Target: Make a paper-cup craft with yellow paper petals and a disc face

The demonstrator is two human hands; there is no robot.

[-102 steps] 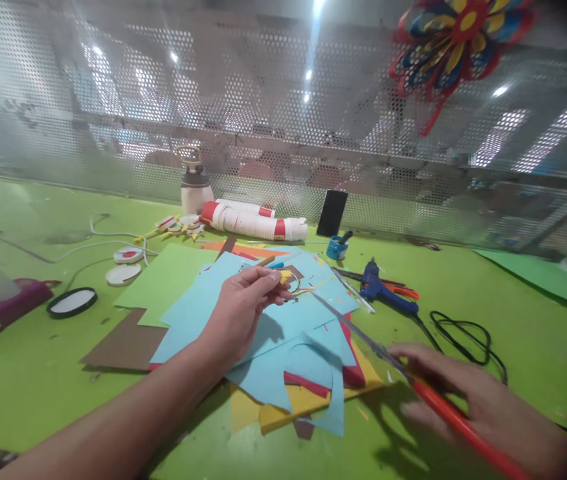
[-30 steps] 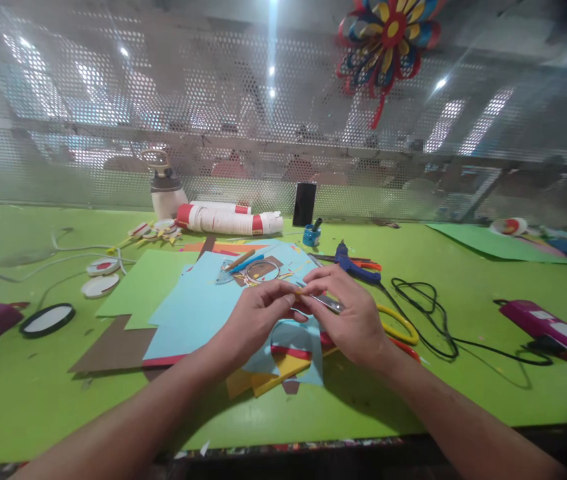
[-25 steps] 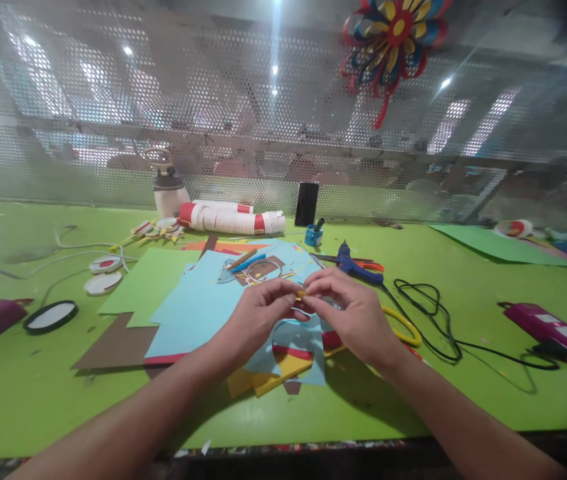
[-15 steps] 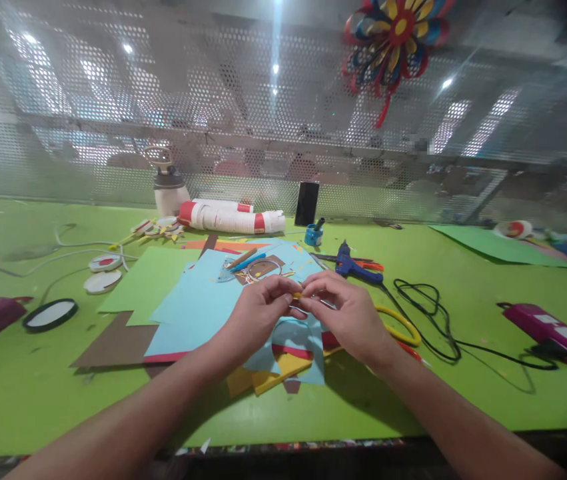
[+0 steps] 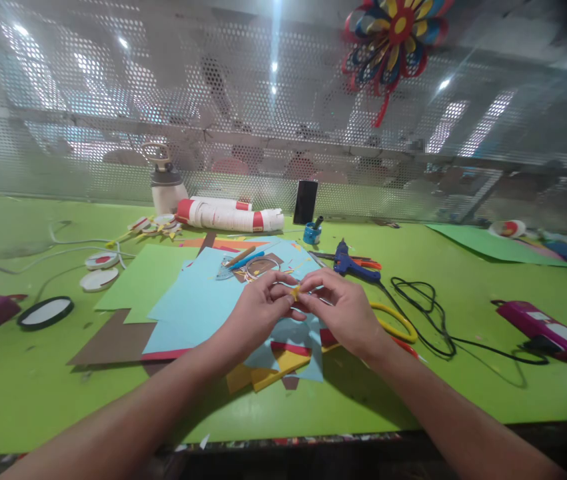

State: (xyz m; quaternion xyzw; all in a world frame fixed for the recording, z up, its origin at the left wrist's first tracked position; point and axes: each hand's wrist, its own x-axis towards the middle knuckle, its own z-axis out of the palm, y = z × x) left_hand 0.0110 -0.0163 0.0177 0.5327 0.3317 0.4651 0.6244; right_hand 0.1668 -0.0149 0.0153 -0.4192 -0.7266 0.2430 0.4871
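Between the fingertips of both hands is a small yellow paper piece (image 5: 295, 292), mostly covered by the fingers. My left hand (image 5: 266, 301) pinches it from the left, and my right hand (image 5: 344, 308) pinches it from the right. Both hands hover over a pile of coloured paper, with light blue sheets (image 5: 190, 300) on top. Just beyond the fingers lie a clear ring (image 5: 263, 269), a blue pen (image 5: 246, 260) and a brown pen (image 5: 241, 255). Yellow scissor handles (image 5: 398, 322) show beside my right wrist.
A blue glue gun (image 5: 350, 261) with a black cord lies right of the hands. Behind stand a blue pot (image 5: 312, 233), a phone (image 5: 306, 202), white paper-cup tubes (image 5: 233, 217) and a sprayer (image 5: 168, 190). Purple devices (image 5: 546, 327) lie at both sides.
The yellow piece shows more between the fingertips now. Both hands keep their pinch in nearly the same place; the whole view has shifted slightly.
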